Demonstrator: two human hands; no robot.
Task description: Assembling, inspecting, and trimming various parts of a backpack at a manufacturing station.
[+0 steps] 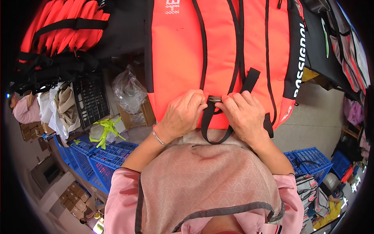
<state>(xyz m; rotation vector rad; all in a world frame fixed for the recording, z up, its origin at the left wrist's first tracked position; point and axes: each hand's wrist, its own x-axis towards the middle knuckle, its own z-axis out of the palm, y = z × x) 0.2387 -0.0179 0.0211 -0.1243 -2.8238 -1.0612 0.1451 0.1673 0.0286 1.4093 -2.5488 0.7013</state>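
Observation:
A bright orange-red backpack (pixel 175 54) with black trim lies in front of me, its lower end towards my body. Both hands meet near that end. My left hand (pixel 183 115) pinches a black webbing strap (pixel 207 119) between thumb and fingers. Close beside it, my right hand (pixel 244 117) is also closed at the strap. A small greyish flat piece (pixel 214 99) shows between my fingertips; its kind is unclear. Below the hands the strap hangs in a loop past the bag's edge. Another black strap end (pixel 251 80) sticks up beyond my right hand.
A stack of orange-red bag pieces (pixel 74 29) tied with black webbing lies at the far left. Blue plastic crates (pixel 103 160) stand at left, and another blue crate (pixel 313 160) at right. A clear plastic bag (pixel 128 91) rests near a carton. Grey bags hang at far right.

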